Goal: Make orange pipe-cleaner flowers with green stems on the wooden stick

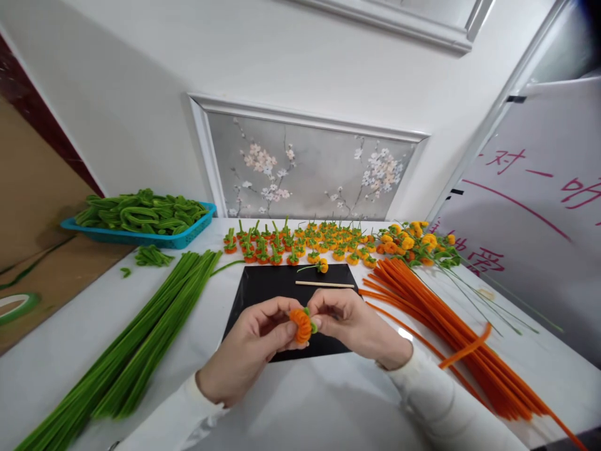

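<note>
Between my two hands, over the front part of a black mat (263,285), is a small orange coiled pumpkin (302,326) of fuzzy stem with a green top. My left hand (256,344) pinches the orange coil from the left. On the right, my right hand (352,322) has thumb and fingers closed on the green piece (313,321) at its top. Beyond the hands, a thin wooden stick (323,284) lies across the mat, and a small yellow-orange pumpkin (322,265) with a green stem rests near the mat's back edge.
Green fuzzy stems (154,332) lie left, orange ones (451,332) right. Rows of small pumpkins (277,247) stand behind the mat, beside a long-stemmed bunch (417,241). A blue basket (188,235) holds green pieces at the back left. Green tape (29,307) lies far left.
</note>
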`<state>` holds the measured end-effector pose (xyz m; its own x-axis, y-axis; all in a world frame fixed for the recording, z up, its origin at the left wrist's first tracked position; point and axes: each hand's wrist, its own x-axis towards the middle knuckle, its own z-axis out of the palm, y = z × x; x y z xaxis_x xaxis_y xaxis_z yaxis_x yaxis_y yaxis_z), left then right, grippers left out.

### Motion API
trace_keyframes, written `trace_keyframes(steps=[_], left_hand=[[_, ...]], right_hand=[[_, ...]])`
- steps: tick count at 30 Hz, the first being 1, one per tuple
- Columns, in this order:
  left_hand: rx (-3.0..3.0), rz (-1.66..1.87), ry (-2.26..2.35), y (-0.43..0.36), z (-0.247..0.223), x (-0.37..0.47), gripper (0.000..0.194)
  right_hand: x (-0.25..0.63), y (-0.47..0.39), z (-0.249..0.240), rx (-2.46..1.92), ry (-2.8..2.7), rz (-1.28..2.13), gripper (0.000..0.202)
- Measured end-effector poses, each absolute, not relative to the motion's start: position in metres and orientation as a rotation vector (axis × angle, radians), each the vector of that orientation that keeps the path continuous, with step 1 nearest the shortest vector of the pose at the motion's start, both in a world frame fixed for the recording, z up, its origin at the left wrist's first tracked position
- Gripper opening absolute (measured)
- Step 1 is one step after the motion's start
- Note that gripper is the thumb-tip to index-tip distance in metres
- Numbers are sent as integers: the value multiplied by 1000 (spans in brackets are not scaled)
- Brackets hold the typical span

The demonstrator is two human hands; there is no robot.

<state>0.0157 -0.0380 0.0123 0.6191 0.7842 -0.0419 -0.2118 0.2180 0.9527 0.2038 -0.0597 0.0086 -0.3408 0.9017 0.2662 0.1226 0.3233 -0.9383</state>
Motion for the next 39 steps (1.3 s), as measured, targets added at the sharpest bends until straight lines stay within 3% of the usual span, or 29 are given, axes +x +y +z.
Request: trace_keyframes(steps=[5,8,13,21,27,30,35,39], left_hand=[[1426,725,671,-37,16,16,11],[1282,727,648,-34,13,16,12],[937,694,567,-28,9,10,19],[967,723,601,-27,11,12,25],[1167,739,641,-28,9,15,18],[1279,770,664,-28,7,16,14],[1280,755,680,-29,6,16,14],[1307,742,693,-29,7,15,14]], right_hand=[[210,-54,-4,-895,-1551,1523,30],[211,-53,-6,-918,-1484,1568,32],[211,-59,7,-909,-1530,1287,29],[203,-67,17,-938,-1833,557,9],[197,-69,12,-1035,-1881,375,13],[196,-66,5,-1113,-1803,543,13],[197,-59,-3,-988,-1502,1216,16],[196,-59,-3,-987,-1466,1290,20]])
